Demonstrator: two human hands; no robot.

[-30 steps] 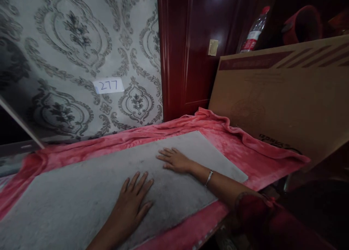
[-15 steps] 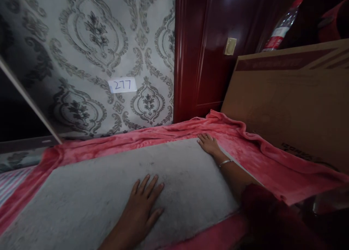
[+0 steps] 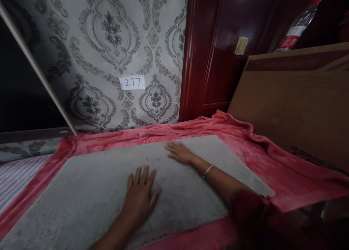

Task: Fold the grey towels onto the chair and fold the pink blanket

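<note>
A large grey cloth-like sheet [image 3: 89, 192] lies flat on a pink plush blanket [image 3: 272, 162]. Whether it is a towel or a thin mat I cannot tell. My left hand [image 3: 140, 193] rests on its middle, fingers spread and palm down. Farther off and to the right, my right hand [image 3: 179, 153] lies on the sheet near its back edge, fingers stretched out. A silver bracelet [image 3: 207, 170] circles the right wrist. Neither hand grips anything.
A dark screen-like panel [image 3: 24, 86] stands at the left, above striped fabric [image 3: 21, 173]. Patterned wallpaper [image 3: 109, 61] bears a paper marked 277 [image 3: 132, 82]. On the right stands a cardboard box [image 3: 294, 97], with a red-capped plastic bottle [image 3: 300, 26] above it.
My right hand has slid left from the sheet's far right corner along its back part. The left hand stays spread on the sheet. The view has shifted slightly left.
</note>
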